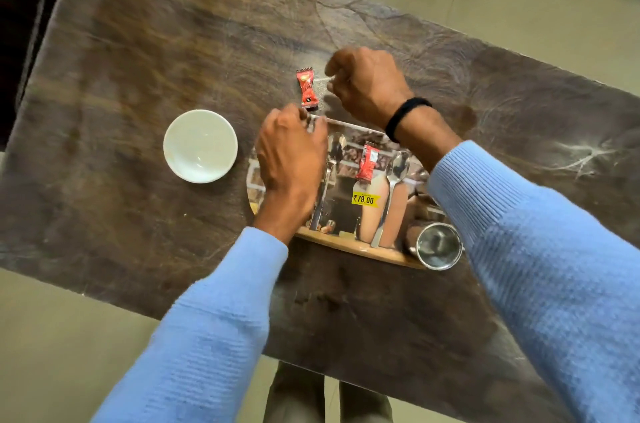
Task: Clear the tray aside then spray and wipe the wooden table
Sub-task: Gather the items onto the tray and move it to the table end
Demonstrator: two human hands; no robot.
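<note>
A shiny steel tray [349,246] with a yellow price sticker lies on the dark wooden table [173,41], just in front of me. On it are two spoons [394,180], a red sachet [367,161] and a steel cup [438,246] at its near right corner. My left hand [291,163] is curled over the tray's far left rim. My right hand [367,83] hovers over the table beyond the tray with its fingers curled. A thin pale streak shows at its fingertips; I cannot tell whether it holds anything. A second red sachet [306,90] lies on the table left of that hand.
A white bowl [200,146] sits on the table to the left of the tray. A dark chair [24,24] stands at the table's far left end. Pale scratches mark the wood at the right. My legs stand at the near edge.
</note>
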